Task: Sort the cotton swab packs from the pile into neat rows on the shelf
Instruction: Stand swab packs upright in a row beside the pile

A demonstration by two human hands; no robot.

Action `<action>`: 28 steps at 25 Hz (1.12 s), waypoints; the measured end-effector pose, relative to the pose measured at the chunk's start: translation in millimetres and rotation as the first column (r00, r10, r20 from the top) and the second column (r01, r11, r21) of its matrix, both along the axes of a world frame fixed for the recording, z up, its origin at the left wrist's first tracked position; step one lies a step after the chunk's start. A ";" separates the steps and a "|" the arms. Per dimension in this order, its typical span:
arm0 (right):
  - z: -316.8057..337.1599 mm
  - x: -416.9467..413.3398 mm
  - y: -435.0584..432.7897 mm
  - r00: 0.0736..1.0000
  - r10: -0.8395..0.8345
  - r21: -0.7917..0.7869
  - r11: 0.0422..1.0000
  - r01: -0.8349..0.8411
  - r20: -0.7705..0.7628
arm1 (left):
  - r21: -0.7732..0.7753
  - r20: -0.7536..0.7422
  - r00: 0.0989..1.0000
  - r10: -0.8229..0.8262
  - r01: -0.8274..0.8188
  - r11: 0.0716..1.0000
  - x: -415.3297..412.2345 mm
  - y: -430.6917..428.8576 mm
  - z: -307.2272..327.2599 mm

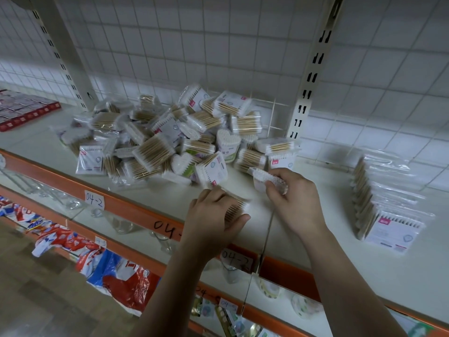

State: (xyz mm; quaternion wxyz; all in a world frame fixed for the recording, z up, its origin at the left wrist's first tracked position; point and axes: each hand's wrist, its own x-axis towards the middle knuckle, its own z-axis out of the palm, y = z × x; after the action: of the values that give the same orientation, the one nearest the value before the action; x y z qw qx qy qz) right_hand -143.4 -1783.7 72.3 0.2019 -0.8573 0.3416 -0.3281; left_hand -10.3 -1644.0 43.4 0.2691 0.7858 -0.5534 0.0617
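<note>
While the left hand point(211, 215) grips one pack point(237, 207), the right hand point(294, 198) pinches another pack point(261, 176).

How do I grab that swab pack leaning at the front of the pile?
Pinch the leaning pack by its upper edge, from above and in front: it stands tilted, top edge clear of the pile, so that grip should disturb little.

Shop: steel shelf point(150, 210) with handwritten bay labels point(94, 200), packaged goods point(116, 276) below.
</note>
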 end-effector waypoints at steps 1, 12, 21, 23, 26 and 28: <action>-0.3 -1.9 -0.7 1.000 -0.001 -0.002 1.000 0.001 0.002 | 0.023 0.007 1.000 0.021 -0.021 1.000 -1.0 -0.9 0.8; -0.5 -14.0 -2.9 1.000 -0.008 -0.019 1.000 0.009 0.030 | 0.128 -0.121 0.992 0.015 0.001 0.992 2.3 -7.6 9.3; -0.5 -34.1 -2.3 0.996 -0.045 0.058 0.998 0.040 0.081 | -0.089 -0.052 0.998 0.031 -0.036 0.995 10.2 -8.2 24.8; 1.5 -41.4 -1.3 0.994 -0.051 0.068 0.997 0.044 0.098 | -0.092 -0.045 0.998 0.037 -0.041 0.995 9.8 -11.0 26.9; 4.7 -52.5 -1.3 0.993 -0.063 0.064 0.996 0.057 0.102 | -0.074 -0.033 0.999 0.013 -0.015 0.997 4.8 -18.7 27.0; 5.4 -59.6 -1.5 0.992 -0.079 0.061 0.995 0.074 0.095 | -0.043 -0.049 0.999 -0.022 0.020 0.999 -1.0 -24.9 26.0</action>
State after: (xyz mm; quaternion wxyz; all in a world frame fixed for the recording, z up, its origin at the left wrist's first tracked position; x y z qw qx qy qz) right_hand -203.0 -1785.2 77.7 0.2300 -0.8205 0.3731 -0.3670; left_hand -11.3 -1668.9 69.4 0.3002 0.7752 -0.5534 0.0510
